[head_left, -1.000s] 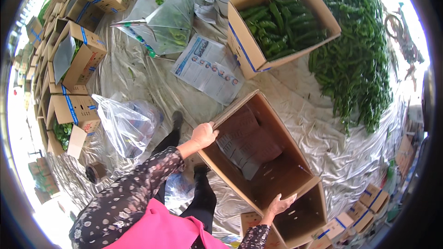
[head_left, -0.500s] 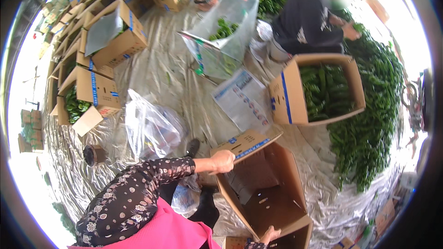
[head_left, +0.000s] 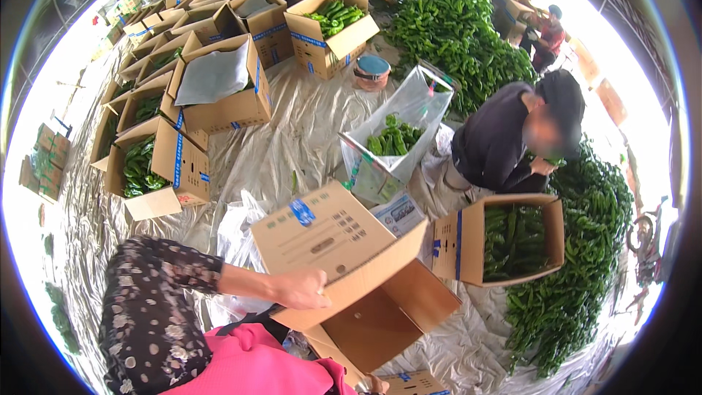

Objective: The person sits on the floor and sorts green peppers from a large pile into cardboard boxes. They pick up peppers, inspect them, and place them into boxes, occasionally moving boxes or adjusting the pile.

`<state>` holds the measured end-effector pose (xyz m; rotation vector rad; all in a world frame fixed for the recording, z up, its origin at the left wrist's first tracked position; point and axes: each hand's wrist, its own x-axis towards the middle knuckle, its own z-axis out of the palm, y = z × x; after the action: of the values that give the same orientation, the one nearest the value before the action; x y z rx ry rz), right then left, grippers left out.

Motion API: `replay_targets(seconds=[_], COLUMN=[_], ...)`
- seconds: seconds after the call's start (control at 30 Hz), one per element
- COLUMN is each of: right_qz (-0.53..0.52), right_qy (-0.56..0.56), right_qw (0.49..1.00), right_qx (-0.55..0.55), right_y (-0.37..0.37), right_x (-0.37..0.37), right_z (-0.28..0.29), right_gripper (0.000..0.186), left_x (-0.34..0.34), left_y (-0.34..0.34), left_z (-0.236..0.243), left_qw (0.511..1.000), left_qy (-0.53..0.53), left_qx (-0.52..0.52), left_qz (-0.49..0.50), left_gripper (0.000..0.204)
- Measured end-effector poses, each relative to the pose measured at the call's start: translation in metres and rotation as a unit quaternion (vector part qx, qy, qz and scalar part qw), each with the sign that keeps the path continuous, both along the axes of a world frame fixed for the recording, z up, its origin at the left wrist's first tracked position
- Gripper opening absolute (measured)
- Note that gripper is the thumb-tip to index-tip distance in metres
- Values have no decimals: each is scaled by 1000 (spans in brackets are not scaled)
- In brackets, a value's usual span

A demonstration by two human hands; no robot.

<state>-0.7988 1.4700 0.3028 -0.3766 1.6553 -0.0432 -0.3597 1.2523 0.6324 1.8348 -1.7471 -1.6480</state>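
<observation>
My left hand (head_left: 303, 289) grips the edge of a cardboard box's broad panel (head_left: 333, 230), which is raised and turned outer face up, with a blue tape piece on it. Below it the box's bare brown inside (head_left: 376, 325) shows. My right hand (head_left: 375, 384) is mostly hidden at the lower edge beside that box; its fingers do not show clearly. Just beyond lie a paper sheet (head_left: 398, 212) and a clear plastic bag (head_left: 234, 223). To the right, an open box of long green peppers (head_left: 512, 241) stands close by.
A co-worker (head_left: 493, 139) crouches beside a large pepper heap (head_left: 570, 263). A plastic-lined holder (head_left: 395, 132) with peppers and a round container (head_left: 371, 73) are ahead. Rows of open boxes (head_left: 219, 80) stand at left, and more people (head_left: 545, 36) work at the back.
My left hand has lifted the box's near-side panel higher, turning its outer face upward. My view has tilted up, bringing more boxes and co-workers into sight. My right hand has dropped mostly out of sight.
</observation>
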Motion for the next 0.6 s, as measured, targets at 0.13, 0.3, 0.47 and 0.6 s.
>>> replay_targets(seconds=[0.13,0.3,0.47,0.6], right_qz=[-171,-153,-122,-78], right_qy=[-237,-398,-424,-303], right_qw=[929,887,886,933], right_qx=[226,176,142,177], right_y=[-51,-164,-278,-280], right_x=[35,188,293,360], right_z=[-21,29,95,137], right_gripper=[63,62,36,38], left_x=[96,187,234,263], left_y=[6,69,101,104], left_z=[57,104,137,152], left_qw=[996,958,889,873], left_qy=[-41,-111,-78,-130], left_qx=[13,-107,-102,-129], left_qz=[80,240,439,452], left_gripper=[42,31,23,24])
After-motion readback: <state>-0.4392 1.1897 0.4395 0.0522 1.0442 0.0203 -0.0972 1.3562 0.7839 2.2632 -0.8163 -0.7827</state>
